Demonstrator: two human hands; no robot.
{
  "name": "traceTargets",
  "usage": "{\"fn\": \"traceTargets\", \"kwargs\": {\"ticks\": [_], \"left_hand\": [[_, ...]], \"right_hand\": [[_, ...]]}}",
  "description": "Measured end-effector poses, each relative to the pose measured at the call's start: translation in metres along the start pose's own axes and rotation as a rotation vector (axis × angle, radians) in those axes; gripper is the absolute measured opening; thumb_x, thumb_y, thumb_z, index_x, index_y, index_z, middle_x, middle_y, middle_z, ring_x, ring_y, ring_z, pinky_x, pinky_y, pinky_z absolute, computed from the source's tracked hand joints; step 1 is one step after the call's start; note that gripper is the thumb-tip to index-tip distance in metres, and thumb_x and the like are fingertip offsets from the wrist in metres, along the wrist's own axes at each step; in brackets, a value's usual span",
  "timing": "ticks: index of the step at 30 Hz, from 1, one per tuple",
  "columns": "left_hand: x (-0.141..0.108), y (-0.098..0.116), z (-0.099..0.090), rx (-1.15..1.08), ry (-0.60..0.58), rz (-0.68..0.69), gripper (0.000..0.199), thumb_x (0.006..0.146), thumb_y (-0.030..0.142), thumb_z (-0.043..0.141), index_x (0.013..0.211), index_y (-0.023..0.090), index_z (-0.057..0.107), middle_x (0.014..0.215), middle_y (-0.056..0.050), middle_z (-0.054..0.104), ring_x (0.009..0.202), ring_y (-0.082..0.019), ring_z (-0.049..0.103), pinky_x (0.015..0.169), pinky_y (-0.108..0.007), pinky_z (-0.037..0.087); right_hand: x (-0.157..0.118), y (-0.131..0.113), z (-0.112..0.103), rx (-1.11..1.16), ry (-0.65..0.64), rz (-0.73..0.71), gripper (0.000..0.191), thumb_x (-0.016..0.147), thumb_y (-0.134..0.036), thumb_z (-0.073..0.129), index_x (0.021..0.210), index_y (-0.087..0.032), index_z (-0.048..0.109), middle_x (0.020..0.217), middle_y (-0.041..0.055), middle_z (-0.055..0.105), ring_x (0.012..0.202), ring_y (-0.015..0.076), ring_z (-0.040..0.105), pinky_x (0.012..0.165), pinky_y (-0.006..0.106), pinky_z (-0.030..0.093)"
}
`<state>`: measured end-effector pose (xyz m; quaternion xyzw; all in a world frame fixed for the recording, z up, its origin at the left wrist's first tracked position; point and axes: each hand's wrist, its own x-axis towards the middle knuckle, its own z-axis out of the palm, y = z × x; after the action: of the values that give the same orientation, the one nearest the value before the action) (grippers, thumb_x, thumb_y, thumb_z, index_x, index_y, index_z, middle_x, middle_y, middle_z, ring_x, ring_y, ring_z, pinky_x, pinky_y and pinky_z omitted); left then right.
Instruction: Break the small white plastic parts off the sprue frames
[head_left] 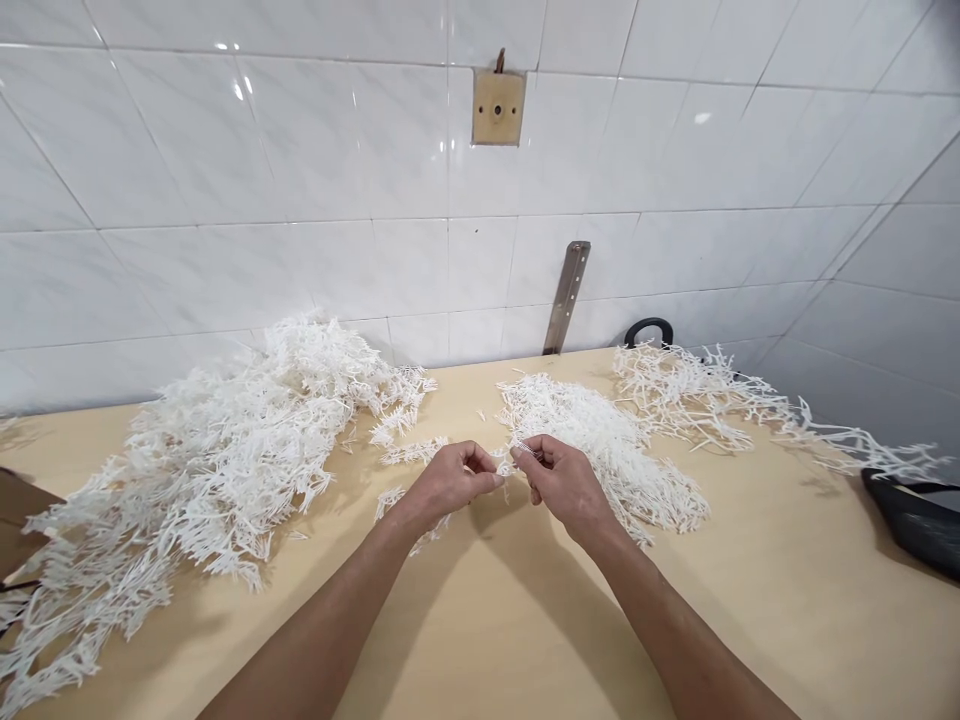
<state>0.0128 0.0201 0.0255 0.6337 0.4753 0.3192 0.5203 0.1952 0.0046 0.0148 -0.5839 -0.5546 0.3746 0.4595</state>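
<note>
Over the middle of the table, my left hand [459, 478] pinches a small white branched plastic piece [505, 466] between thumb and fingers. Close on its right, my right hand [556, 478] is closed on the other side of the same piece, fingertips near those of the left. Just beyond and right of my right hand lies a pile of thin white pieces [600, 430]. A larger heap of white branched pieces [247, 450] spreads over the left side, and a few small clusters [405, 415] lie between it and my hands.
More white branched strands [690, 395] lie at the back right, beside a black handle [649, 328]. A black object [919, 520] sits at the right edge, a brown box [21, 520] at the left. A metal bracket [568, 298] stands against the tiled wall behind the wooden table [480, 620].
</note>
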Motion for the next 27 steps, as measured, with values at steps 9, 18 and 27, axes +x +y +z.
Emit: {"fn": "traceTargets", "kwargs": {"ticks": [9, 18, 27], "left_hand": [[-0.005, 0.006, -0.004, -0.142, -0.18, -0.021, 0.046, 0.075, 0.055, 0.067, 0.056, 0.016, 0.053, 0.054, 0.004, 0.04, 0.05, -0.007, 0.03, 0.049, -0.025, 0.021], [0.002, -0.003, -0.001, -0.221, -0.119, -0.146, 0.037, 0.067, 0.049, 0.075, 0.075, 0.015, 0.064, 0.059, 0.005, 0.046, 0.046, -0.004, 0.025, 0.045, -0.024, 0.015], [0.001, -0.001, -0.004, -0.236, -0.115, -0.16, 0.051, 0.062, 0.061, 0.077, 0.062, 0.017, 0.052, 0.05, 0.009, 0.029, 0.044, -0.004, 0.017, 0.045, -0.026, 0.009]], "right_hand": [[0.003, 0.009, 0.0, 0.039, -0.039, -0.023, 0.032, 0.082, -0.052, 0.064, 0.083, -0.02, 0.063, 0.053, -0.004, 0.055, 0.044, 0.0137, 0.053, 0.048, 0.027, 0.044], [0.002, 0.009, 0.0, 0.112, -0.17, 0.006, 0.042, 0.083, -0.061, 0.062, 0.08, -0.019, 0.061, 0.051, -0.0037, 0.054, 0.044, 0.0128, 0.052, 0.048, 0.027, 0.047], [0.005, 0.011, -0.002, 0.336, -0.247, 0.067, 0.047, 0.073, -0.054, 0.076, 0.097, -0.016, 0.062, 0.064, -0.0008, 0.061, 0.054, 0.014, 0.058, 0.052, 0.03, 0.053]]}}
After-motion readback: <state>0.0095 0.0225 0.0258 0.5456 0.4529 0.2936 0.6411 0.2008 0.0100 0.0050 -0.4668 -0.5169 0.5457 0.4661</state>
